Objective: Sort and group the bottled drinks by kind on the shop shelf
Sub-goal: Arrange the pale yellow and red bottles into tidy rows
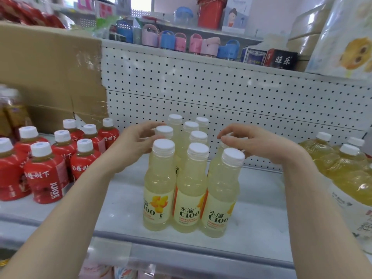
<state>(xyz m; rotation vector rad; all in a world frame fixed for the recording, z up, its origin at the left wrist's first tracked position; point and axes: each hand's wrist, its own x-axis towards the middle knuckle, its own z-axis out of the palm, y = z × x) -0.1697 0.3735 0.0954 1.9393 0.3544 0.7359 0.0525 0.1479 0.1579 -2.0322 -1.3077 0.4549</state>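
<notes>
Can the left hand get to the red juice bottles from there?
Probably yes. The left hand sits by the pale yellow bottles, and the red juice bottles stand just to its left on the same shelf, with nothing between them.

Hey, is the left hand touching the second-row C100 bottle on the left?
Touching. The head view shows the left hand with index finger and thumb curled against the white cap of the second-row left C100 bottle, with no gap between them.
</notes>
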